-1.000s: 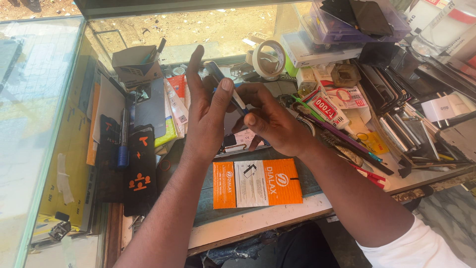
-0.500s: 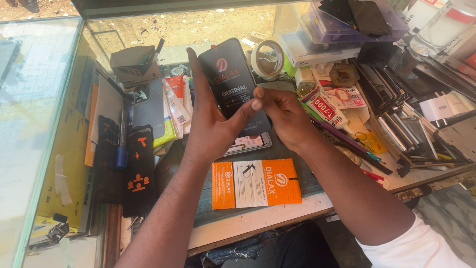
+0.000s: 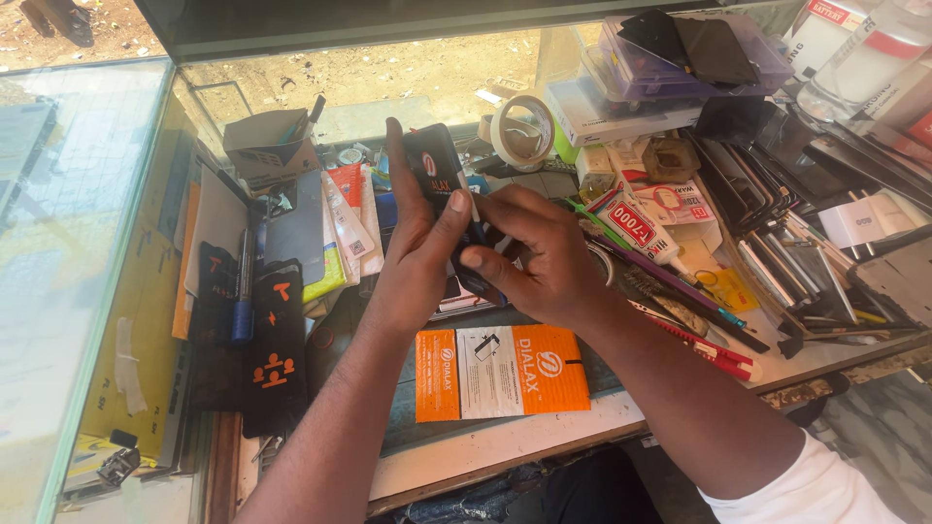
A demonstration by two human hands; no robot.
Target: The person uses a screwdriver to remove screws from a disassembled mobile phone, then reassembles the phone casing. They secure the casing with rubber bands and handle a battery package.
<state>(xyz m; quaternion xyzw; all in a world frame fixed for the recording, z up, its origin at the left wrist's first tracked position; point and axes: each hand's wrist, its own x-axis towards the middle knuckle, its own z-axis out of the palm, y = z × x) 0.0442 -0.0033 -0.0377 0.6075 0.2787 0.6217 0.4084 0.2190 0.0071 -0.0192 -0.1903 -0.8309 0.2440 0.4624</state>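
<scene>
Your left hand (image 3: 419,254) holds the black phone-shaped panel (image 3: 437,180) upright above the cluttered workbench (image 3: 466,456), fingers wrapped behind it. Your right hand (image 3: 539,254) pinches its lower edge. An orange-and-white packet (image 3: 500,372) lies just below.

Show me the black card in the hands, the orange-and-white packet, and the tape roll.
black card (image 3: 428,160), head view, upper face above the thumb.
orange-and-white packet (image 3: 500,371), head view, white middle panel.
tape roll (image 3: 505,141), head view, left rim.

Two hands, one black phone (image 3: 434,170), one tape roll (image 3: 521,131), perhaps two orange packets.
</scene>
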